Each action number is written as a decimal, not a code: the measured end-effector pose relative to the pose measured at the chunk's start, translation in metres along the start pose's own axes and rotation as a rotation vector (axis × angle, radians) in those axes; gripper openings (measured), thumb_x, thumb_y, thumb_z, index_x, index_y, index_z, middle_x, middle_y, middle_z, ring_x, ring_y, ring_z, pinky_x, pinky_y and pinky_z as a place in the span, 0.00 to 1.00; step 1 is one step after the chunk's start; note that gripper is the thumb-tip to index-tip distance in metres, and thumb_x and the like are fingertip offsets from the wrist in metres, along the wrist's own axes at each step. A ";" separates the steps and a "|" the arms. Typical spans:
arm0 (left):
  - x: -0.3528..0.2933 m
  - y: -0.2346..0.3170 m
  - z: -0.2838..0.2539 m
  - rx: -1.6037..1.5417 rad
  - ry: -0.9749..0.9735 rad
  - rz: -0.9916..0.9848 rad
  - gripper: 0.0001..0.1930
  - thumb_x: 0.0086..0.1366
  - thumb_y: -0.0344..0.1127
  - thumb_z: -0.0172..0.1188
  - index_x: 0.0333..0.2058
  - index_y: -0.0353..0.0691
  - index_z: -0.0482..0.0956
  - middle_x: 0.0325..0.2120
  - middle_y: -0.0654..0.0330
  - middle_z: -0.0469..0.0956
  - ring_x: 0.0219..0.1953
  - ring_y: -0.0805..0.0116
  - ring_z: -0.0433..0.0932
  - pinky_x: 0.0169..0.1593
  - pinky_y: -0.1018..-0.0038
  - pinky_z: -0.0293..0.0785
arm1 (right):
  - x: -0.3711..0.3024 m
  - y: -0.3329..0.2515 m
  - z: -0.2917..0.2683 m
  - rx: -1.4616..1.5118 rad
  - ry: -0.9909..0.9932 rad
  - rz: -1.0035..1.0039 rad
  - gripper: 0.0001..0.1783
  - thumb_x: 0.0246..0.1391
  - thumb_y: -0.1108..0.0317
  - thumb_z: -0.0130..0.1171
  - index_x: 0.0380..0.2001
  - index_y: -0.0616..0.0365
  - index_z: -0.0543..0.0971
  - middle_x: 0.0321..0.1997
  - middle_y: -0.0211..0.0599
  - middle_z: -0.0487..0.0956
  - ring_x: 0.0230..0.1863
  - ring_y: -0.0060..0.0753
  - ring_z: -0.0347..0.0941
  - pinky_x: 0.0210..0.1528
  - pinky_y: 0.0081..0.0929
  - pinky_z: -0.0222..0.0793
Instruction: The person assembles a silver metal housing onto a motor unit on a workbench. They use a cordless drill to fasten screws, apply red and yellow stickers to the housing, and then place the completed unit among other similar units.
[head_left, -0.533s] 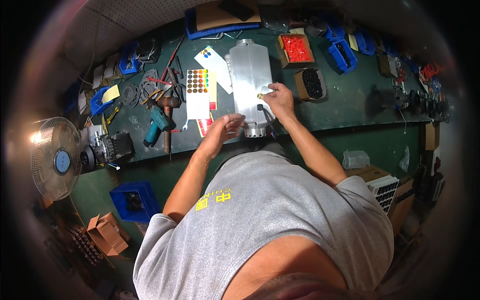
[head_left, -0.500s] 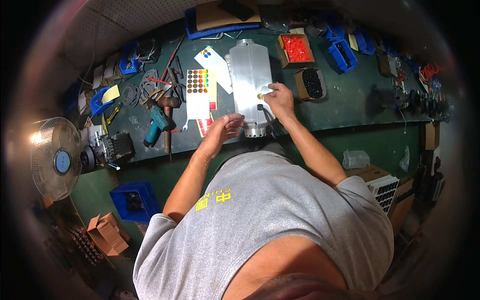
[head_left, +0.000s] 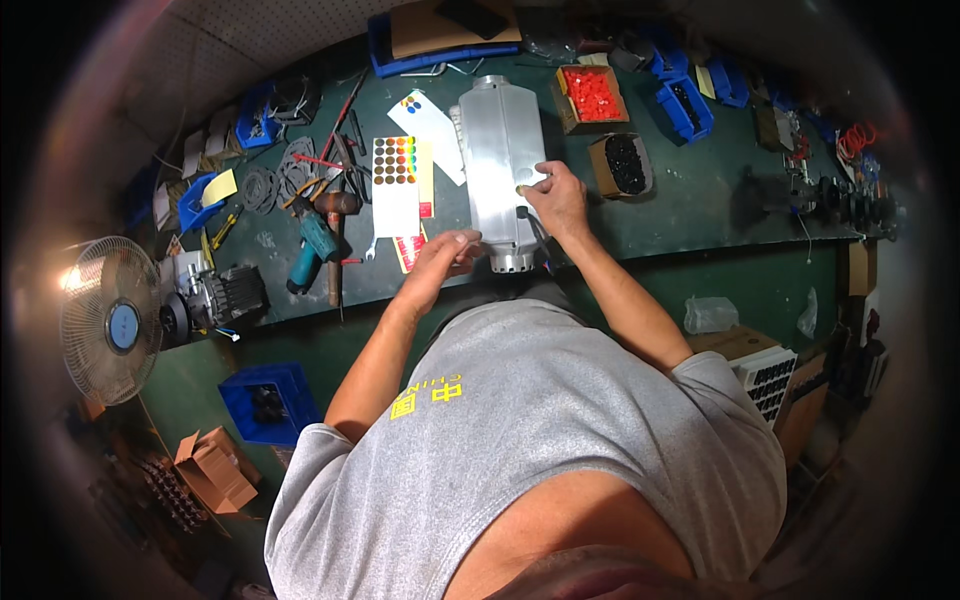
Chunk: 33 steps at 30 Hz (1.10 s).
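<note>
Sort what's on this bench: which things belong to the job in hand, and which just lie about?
Likely the job:
long silver metal housing
small yellowish piece at the right hand
white paper sheet with shiny round stickers

Apparently lying about:
teal pistol-shaped power tool
brown-headed hammer
brown cardboard box of red pieces
brown cardboard box of black pieces

Light is uneven: the middle of the green workbench (head_left: 690, 190) is fairly bright, with pale glare along the metal housing (head_left: 492, 140) and a rainbow sheen on the sticker sheet (head_left: 395, 160). A warm glow shows through the fan (head_left: 112, 320). Fisheye distortion bends the bench; the rim falls into blurred darkness.
</note>
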<state>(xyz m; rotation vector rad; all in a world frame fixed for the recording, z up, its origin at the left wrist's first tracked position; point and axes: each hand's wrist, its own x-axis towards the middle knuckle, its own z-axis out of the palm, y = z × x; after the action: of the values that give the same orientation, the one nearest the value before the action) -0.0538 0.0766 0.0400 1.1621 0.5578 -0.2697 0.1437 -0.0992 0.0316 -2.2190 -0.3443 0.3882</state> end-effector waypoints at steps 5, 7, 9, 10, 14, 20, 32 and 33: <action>-0.002 0.000 -0.001 0.006 0.004 -0.006 0.31 0.73 0.56 0.51 0.59 0.32 0.75 0.40 0.62 0.77 0.49 0.69 0.76 0.57 0.66 0.72 | 0.000 -0.008 -0.008 -0.078 -0.029 0.037 0.30 0.42 0.60 0.77 0.49 0.59 0.79 0.29 0.36 0.83 0.34 0.39 0.82 0.40 0.38 0.76; -0.001 -0.002 -0.003 0.005 -0.003 -0.002 0.30 0.73 0.55 0.51 0.58 0.33 0.75 0.41 0.61 0.77 0.48 0.70 0.75 0.56 0.67 0.72 | 0.002 -0.005 -0.008 -0.069 -0.027 0.032 0.31 0.41 0.58 0.77 0.49 0.59 0.79 0.28 0.35 0.82 0.33 0.38 0.81 0.39 0.37 0.76; -0.001 -0.003 -0.004 -0.001 0.001 -0.004 0.29 0.73 0.55 0.51 0.58 0.33 0.75 0.41 0.61 0.77 0.47 0.70 0.75 0.56 0.68 0.72 | 0.003 -0.003 -0.007 -0.070 -0.023 0.035 0.32 0.40 0.58 0.78 0.49 0.59 0.78 0.28 0.35 0.81 0.32 0.37 0.80 0.38 0.36 0.75; -0.001 -0.004 -0.004 -0.004 0.003 -0.005 0.29 0.74 0.54 0.51 0.58 0.33 0.75 0.41 0.61 0.77 0.47 0.71 0.75 0.55 0.68 0.72 | 0.003 -0.004 -0.007 -0.076 -0.020 0.041 0.33 0.40 0.58 0.78 0.49 0.59 0.78 0.28 0.35 0.81 0.32 0.37 0.80 0.38 0.36 0.75; -0.001 -0.007 -0.006 0.001 0.012 -0.016 0.27 0.74 0.54 0.51 0.56 0.35 0.77 0.41 0.62 0.77 0.46 0.71 0.75 0.55 0.69 0.73 | 0.005 -0.003 -0.006 -0.088 0.000 0.022 0.34 0.39 0.57 0.78 0.49 0.59 0.78 0.28 0.36 0.80 0.31 0.37 0.79 0.37 0.36 0.75; 0.002 -0.033 -0.025 0.034 0.080 -0.055 0.23 0.73 0.50 0.55 0.54 0.37 0.79 0.39 0.62 0.78 0.42 0.73 0.76 0.50 0.72 0.75 | 0.001 0.039 0.016 0.265 0.136 0.065 0.25 0.49 0.59 0.74 0.45 0.64 0.79 0.27 0.36 0.79 0.29 0.28 0.76 0.34 0.28 0.73; -0.001 -0.143 -0.129 0.325 0.554 0.022 0.11 0.62 0.36 0.67 0.38 0.33 0.83 0.30 0.62 0.82 0.34 0.74 0.79 0.40 0.74 0.75 | -0.055 0.095 -0.011 0.444 -0.032 0.514 0.12 0.65 0.61 0.58 0.43 0.59 0.80 0.30 0.28 0.78 0.28 0.18 0.74 0.26 0.21 0.69; -0.005 -0.147 -0.139 0.391 0.665 0.017 0.12 0.60 0.36 0.67 0.37 0.33 0.83 0.29 0.59 0.83 0.33 0.70 0.80 0.40 0.72 0.76 | -0.061 0.102 -0.008 0.458 -0.094 0.543 0.12 0.66 0.61 0.57 0.43 0.58 0.80 0.29 0.27 0.77 0.25 0.17 0.73 0.23 0.21 0.68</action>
<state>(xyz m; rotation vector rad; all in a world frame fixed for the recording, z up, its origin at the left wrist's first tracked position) -0.1660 0.1471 -0.1121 1.6443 1.1097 0.0380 0.1029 -0.1899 -0.0335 -1.8138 0.2897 0.7776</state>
